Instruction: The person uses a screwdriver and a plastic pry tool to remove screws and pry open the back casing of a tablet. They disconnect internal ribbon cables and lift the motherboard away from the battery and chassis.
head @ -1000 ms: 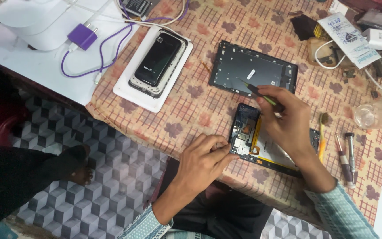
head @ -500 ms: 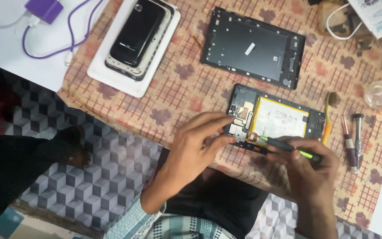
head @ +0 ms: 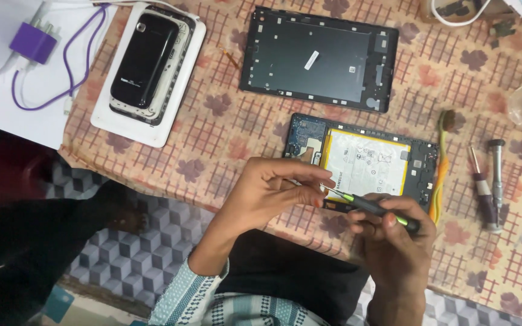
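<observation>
The right hand (head: 394,241) keeps its grip clamped on a screwdriver (head: 373,206); the left hand (head: 267,193) pinches its tip. The opened tablet (head: 364,163) lies on the counter (head: 225,127) at 12 o'clock from both.

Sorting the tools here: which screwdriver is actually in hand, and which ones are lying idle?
The black-and-green screwdriver is in the right hand, over the opened tablet. The two others lie untouched on the cloth at right.

Right hand (head: 391,241) gripping a green-black screwdriver (head: 374,207), left hand (head: 267,196) fingertips pinching its tip, opened tablet (head: 364,162) just beyond the fingers
</observation>
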